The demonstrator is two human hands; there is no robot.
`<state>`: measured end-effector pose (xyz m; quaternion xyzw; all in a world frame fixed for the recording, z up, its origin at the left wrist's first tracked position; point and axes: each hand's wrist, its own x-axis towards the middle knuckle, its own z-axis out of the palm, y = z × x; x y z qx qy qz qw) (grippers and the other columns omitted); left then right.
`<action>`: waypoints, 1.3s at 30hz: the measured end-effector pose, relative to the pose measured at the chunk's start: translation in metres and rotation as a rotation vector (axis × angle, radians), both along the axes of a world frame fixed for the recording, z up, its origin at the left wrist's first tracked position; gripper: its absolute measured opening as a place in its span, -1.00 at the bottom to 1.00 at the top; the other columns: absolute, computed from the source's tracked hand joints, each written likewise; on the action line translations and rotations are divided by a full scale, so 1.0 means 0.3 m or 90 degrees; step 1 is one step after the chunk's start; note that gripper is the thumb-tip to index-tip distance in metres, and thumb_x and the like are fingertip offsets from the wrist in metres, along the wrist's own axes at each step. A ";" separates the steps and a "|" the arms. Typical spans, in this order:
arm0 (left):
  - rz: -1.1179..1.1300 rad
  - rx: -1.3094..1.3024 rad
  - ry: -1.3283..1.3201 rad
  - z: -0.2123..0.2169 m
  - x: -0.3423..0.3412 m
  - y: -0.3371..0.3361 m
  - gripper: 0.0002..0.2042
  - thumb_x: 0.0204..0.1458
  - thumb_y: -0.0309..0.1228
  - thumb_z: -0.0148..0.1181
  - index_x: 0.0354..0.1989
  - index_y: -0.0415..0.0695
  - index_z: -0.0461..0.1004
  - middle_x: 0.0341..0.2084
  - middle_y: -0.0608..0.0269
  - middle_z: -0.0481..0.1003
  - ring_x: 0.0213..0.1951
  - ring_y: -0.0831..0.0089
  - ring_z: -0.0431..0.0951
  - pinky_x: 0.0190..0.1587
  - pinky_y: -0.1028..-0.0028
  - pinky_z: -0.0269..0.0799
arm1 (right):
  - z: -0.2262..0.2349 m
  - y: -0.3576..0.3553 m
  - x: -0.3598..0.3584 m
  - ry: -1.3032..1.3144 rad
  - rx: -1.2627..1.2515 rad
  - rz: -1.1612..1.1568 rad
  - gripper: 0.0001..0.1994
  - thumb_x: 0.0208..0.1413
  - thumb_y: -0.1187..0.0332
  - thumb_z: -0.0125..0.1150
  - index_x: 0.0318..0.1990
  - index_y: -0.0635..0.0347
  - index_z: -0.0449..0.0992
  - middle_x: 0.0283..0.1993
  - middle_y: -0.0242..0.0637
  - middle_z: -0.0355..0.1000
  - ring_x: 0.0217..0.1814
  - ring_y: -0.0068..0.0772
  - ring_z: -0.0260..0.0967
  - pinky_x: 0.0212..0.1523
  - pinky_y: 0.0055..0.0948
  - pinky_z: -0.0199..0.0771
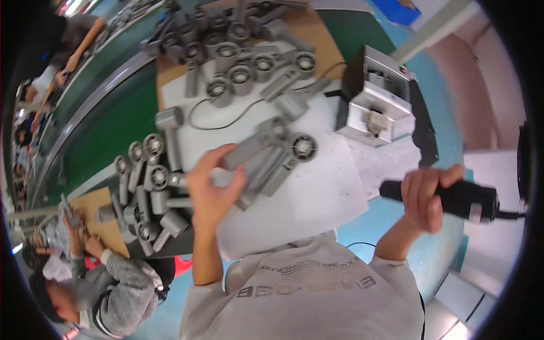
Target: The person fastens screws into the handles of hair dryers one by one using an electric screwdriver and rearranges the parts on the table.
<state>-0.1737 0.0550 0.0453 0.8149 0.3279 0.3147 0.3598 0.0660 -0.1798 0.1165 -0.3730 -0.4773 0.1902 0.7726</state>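
My left hand [212,184] has its thumb and fingers around the handle end of a grey hair dryer body [253,148], slightly blurred, over the white sheet [306,195]. Right beside it, another grey hair dryer body [283,164] lies with its round finned opening facing up. Off the table's right side, my right hand [422,198] is wrapped round a black cylindrical power screwdriver [464,199]. Its dark tip points left and a cord leaves its rear end.
Many grey hair dryer bodies [241,79] are heaped at the back, and several more [158,178] lie at the left. A silver machine [377,102] stands back right. A black cable [218,127] curls over the sheet. Another person [122,283] works at the lower left beside the green conveyor [107,124].
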 end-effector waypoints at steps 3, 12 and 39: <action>0.002 0.063 -0.166 0.056 -0.004 0.038 -0.60 -0.41 -0.65 0.33 -0.24 -0.32 0.53 -0.54 0.31 0.38 -0.50 0.52 0.30 -0.44 0.55 0.21 | -0.018 0.075 0.091 -0.047 0.033 -0.079 -0.71 0.17 0.43 0.03 0.03 0.14 0.21 -0.63 -0.54 0.09 -0.69 -0.68 -0.02 -0.55 -0.57 0.09; -0.057 -0.081 -0.350 -0.103 0.133 0.151 -0.60 -0.12 -0.62 0.26 -0.40 -0.08 0.04 -0.55 0.28 0.34 -0.50 0.58 0.30 -0.42 0.59 0.24 | -0.093 0.133 0.229 -0.028 0.051 -0.225 -0.70 0.18 0.49 -0.07 0.07 0.18 0.29 -0.62 -0.50 0.03 -0.64 -0.63 -0.06 -0.52 -0.49 0.06; 0.058 0.039 -0.194 -0.184 0.189 0.156 -0.81 0.11 -0.35 0.06 -0.33 -0.26 0.36 -0.47 0.22 0.39 -0.45 0.54 0.34 -0.38 0.57 0.27 | -0.098 0.012 0.283 0.058 0.057 -0.134 -0.73 0.18 0.41 -0.12 0.04 0.14 0.27 -0.62 -0.59 0.07 -0.60 -0.67 0.01 -0.44 -0.51 0.06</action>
